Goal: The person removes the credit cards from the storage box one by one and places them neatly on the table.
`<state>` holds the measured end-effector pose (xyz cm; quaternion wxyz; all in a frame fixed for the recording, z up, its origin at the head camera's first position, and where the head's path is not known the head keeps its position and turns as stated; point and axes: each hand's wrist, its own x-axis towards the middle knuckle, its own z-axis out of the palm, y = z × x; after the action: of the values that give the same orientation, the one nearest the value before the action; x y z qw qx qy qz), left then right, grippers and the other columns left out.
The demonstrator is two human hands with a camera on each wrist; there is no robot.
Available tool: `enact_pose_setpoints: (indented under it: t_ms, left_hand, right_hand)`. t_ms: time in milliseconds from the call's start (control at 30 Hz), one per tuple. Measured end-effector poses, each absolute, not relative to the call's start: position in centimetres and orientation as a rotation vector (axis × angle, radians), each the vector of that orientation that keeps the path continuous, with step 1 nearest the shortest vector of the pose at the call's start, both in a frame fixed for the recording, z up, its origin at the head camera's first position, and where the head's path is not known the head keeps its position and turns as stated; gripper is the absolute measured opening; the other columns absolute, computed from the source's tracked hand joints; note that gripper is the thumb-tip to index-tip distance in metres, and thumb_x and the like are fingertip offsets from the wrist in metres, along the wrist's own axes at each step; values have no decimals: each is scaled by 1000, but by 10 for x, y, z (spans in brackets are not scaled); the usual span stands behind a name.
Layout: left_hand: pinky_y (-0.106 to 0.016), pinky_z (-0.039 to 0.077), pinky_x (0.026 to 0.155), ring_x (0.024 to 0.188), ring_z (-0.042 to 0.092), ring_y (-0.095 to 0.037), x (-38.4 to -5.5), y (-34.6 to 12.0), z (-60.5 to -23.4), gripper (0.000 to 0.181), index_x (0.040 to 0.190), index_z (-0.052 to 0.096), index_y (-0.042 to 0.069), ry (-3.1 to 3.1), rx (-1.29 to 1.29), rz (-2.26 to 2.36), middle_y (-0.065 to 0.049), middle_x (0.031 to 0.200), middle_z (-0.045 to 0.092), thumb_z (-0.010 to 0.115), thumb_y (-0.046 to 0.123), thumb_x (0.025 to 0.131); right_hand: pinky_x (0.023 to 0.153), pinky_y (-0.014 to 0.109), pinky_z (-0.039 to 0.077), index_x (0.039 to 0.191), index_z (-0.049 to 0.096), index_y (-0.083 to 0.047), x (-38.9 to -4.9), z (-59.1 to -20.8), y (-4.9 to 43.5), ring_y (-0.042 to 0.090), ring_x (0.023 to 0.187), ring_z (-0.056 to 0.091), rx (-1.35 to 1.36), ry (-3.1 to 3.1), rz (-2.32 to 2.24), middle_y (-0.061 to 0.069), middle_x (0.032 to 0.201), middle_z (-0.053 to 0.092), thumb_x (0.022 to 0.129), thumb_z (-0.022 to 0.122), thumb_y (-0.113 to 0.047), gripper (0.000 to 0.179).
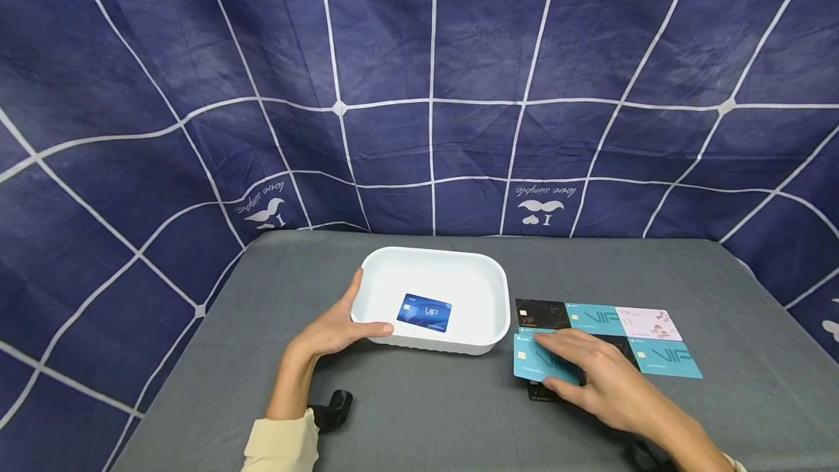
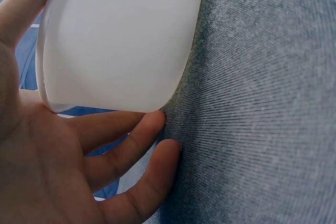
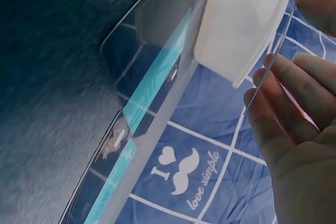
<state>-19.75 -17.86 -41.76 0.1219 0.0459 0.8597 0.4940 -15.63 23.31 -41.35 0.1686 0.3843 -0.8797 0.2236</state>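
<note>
A white plastic box (image 1: 468, 286) stands on the grey table, with a blue VIP card (image 1: 424, 313) lying inside. At its left end my left hand (image 1: 331, 328) grips it, thumb along the near side and fingers around the end wall (image 2: 121, 61). My right hand (image 1: 606, 379) pinches a teal VIP card (image 1: 539, 357) by its edges, thumb opposite the fingertips. Seen edge-on in the right wrist view, this card stands off from the cards below. Under the hand, black and teal cards are partly hidden.
Right of the box lie rows of cards: a black card (image 1: 542, 313), a teal card (image 1: 595, 318), a pink card (image 1: 649, 323) and another teal card (image 1: 667, 358). A dark blue checked cloth (image 1: 478, 137) hangs behind the table (image 1: 419, 414).
</note>
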Motion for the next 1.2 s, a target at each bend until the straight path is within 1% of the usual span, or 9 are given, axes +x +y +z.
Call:
enact_pose_setpoints:
  t_ms: [133, 233, 467, 700, 833, 1033, 1200]
  left_hand:
    - [-59, 16, 112, 146, 11, -37, -197, -179, -417, 124, 158, -10, 16, 2508, 131, 1438, -13, 164, 0, 82, 41, 78]
    - [-59, 16, 113, 146, 11, -37, -198, -179, -418, 124, 158, -10, 16, 2507, 138, 1438, -13, 164, 0, 82, 41, 79]
    - [-58, 16, 113, 146, 12, -37, -198, -179, -419, 124, 158, -9, 16, 2516, 139, 1438, -15, 164, 1, 82, 41, 78]
    - [-59, 16, 112, 146, 11, -38, -199, -179, -419, 124, 159, -9, 16, 2511, 126, 1439, -14, 164, 1, 82, 40, 78]
    - [-60, 16, 112, 146, 12, -39, -199, -179, -419, 125, 159, -9, 16, 2513, 116, 1426, -15, 164, 1, 82, 42, 78]
    - [-59, 15, 113, 146, 11, -37, -199, -178, -420, 124, 159, -8, 16, 2510, 115, 1422, -14, 164, 0, 82, 42, 78]
    - [-60, 16, 112, 146, 12, -38, -198, -178, -419, 123, 159, -8, 17, 2517, 99, 1415, -14, 164, 1, 82, 42, 78]
  right_hand:
    - [99, 9, 30, 126, 67, -8, -153, -415, 240, 17, 109, 62, 1082, -2503, 624, -7, 120, 66, 69, 89, -15, 61]
    - [99, 8, 29, 125, 67, -8, -151, -417, 247, 15, 109, 61, 1069, -2525, 592, -8, 119, 66, 69, 89, -15, 61]
    - [97, 8, 30, 125, 67, -8, -146, -422, 260, 11, 108, 59, 1073, -2525, 560, -8, 118, 65, 67, 89, -13, 62]
    - [95, 8, 31, 127, 67, -10, -143, -423, 275, 10, 107, 59, 1039, -2530, 535, -7, 119, 65, 67, 90, -13, 65]
    - [97, 7, 28, 129, 66, -12, -142, -422, 285, 11, 109, 58, 1008, -2535, 519, -5, 120, 66, 66, 90, -14, 68]
    - [99, 6, 23, 128, 66, -10, -141, -425, 299, 8, 110, 56, 1032, -2501, 518, -3, 119, 66, 63, 90, -11, 69]
    - [98, 6, 23, 125, 67, -9, -140, -431, 306, 10, 107, 58, 1020, -2516, 479, -4, 117, 66, 63, 91, -13, 67]
